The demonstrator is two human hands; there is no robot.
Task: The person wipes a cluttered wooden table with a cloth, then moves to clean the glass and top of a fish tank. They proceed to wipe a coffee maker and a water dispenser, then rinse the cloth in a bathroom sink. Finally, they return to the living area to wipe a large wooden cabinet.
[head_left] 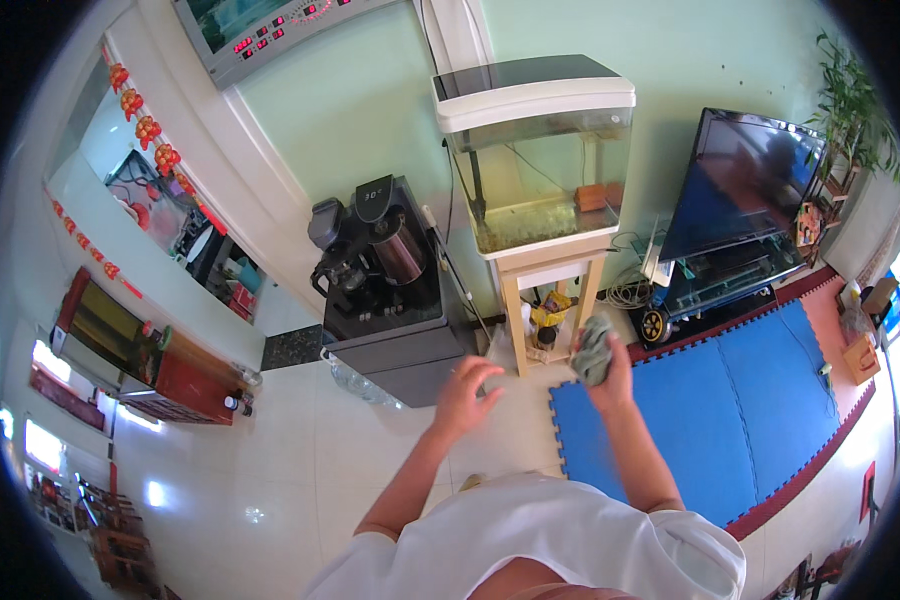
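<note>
From the head camera, looking down, the person stands on a white tile floor [300, 440] with both arms held out in front.

The right hand [610, 375] is up, and its fingers are curled tight around a crumpled grey-green cloth [594, 348]. The cloth is off the floor, bunched in that hand, in front of the small wooden stand [550, 285] that carries the fish tank [540, 165].

The left hand [465, 390] holds nothing. Its fingers are spread apart and a bit bent, in the air near the front corner of the dark water and tea machine [385, 290]. It does not touch the machine.

A blue foam mat [730, 410] lies under the right arm. A flat television [745, 180] stands to the right of the tank.

It looks to me like the cloth is being carried to something that needs a wipe, maybe the tank or the stand. I cannot tell which one. The cloth is not yet on any surface. The next move would need the cloth laid flat on the spot, while the free hand keeps things steady.
</note>
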